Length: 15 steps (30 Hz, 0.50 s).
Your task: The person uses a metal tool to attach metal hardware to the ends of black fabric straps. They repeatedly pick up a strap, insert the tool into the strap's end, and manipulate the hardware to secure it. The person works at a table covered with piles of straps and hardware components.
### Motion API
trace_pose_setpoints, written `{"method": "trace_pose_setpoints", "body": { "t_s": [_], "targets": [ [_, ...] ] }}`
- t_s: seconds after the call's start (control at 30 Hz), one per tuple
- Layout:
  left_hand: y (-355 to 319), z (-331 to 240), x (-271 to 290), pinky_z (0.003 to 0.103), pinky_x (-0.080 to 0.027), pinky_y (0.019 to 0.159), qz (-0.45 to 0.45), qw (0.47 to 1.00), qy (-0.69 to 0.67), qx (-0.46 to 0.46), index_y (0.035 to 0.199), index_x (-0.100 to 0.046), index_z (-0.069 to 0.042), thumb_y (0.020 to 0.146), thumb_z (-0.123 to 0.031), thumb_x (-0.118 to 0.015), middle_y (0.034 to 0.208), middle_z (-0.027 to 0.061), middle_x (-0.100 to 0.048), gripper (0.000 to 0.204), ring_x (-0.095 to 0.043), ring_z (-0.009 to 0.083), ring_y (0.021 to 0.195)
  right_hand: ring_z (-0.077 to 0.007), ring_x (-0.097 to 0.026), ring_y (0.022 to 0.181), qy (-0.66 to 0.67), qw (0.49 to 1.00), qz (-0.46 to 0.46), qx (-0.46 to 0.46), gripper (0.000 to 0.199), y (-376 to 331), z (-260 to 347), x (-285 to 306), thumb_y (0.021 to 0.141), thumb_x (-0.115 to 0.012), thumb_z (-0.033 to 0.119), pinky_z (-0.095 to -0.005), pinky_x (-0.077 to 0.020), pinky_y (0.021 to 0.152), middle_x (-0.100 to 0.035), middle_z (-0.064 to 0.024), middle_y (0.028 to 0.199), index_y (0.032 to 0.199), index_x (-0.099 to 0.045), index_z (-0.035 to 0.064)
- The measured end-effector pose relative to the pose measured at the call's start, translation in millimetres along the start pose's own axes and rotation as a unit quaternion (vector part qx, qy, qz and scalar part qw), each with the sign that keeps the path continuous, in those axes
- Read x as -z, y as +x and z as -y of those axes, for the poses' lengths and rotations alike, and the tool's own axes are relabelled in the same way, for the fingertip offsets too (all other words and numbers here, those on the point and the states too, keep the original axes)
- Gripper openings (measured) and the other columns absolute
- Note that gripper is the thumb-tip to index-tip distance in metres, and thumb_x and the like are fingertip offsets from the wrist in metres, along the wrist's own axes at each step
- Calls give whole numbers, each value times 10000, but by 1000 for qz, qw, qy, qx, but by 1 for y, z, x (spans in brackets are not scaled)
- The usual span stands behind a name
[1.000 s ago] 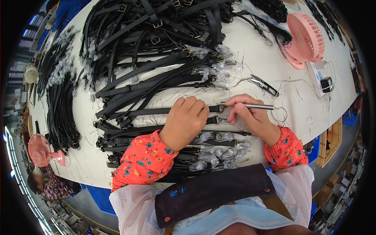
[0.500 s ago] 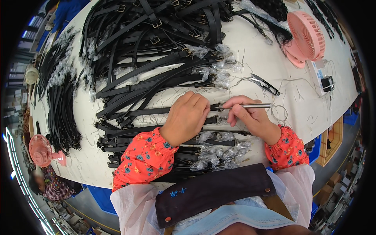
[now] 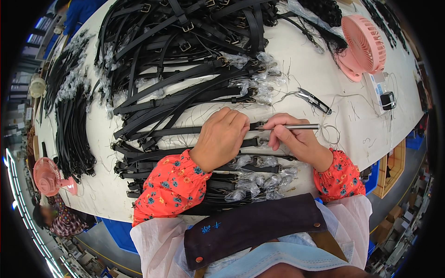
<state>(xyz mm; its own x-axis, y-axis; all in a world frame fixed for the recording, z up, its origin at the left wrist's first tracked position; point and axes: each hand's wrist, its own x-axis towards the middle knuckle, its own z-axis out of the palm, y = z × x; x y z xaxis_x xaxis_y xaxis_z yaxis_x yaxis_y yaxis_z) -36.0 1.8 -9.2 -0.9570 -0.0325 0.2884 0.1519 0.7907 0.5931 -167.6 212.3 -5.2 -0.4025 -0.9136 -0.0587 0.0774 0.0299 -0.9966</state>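
Where the white table (image 3: pixel 361 127) spreads beneath the work, its bare surface lies chiefly to the right, giving open room from the right wrist out to the curved right edge. A large heap of black straps (image 3: pixel 185 28) fills the far left-centre; a row of straps (image 3: pixel 220 186) with plastic-wrapped ends lies between the hands and the person's body. These leave little room on the left. A pink fan (image 3: pixel 364 44) stands at upper right, well apart from the hands.

The working strap (image 3: pixel 171 131) lies in front of the person, long axis left to right, fitted end at the right. The left hand (image 3: pixel 220 136) covers it just short of that end, fingers bent narrow around it; their pads are hidden. The right hand (image 3: pixel 296 136) pinches a slim metal rod (image 3: pixel 303 126), held nearly in line with the strap. Black snips (image 3: pixel 313 100) lie beyond the right hand.

Controlling relation: the metal buckle (image 3: pixel 257 126) sits between both hands' fingertips, neither clearly nearer. Rod-tip contact cannot be told.
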Motion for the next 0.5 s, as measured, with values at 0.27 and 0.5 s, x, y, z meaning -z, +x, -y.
{"method": "trace_pose_setpoints", "body": {
  "t_s": [0.27,0.5],
  "targets": [
    [0,1,0,413,-482,726,-4,1000,-3,-2,936,-604,-46,850,-1,-705,866,98,-623,139,-583,321,818,-120,-674,793,-13,1000,0,0,306,0,-3,0,1107,-530,237,-271,-584,693,-646,-91,967,1210,-663,-19],
    [-1,1,-1,417,-480,714,-12,999,-29,30,947,-609,-38,886,-5,-689,869,111,-627,106,-585,325,804,-127,-681,779,-21,1000,4,19,293,0,-2,0,1105,-532,223,-273,-585,699,-652,-98,980,1208,-665,-18]
  ]
}}
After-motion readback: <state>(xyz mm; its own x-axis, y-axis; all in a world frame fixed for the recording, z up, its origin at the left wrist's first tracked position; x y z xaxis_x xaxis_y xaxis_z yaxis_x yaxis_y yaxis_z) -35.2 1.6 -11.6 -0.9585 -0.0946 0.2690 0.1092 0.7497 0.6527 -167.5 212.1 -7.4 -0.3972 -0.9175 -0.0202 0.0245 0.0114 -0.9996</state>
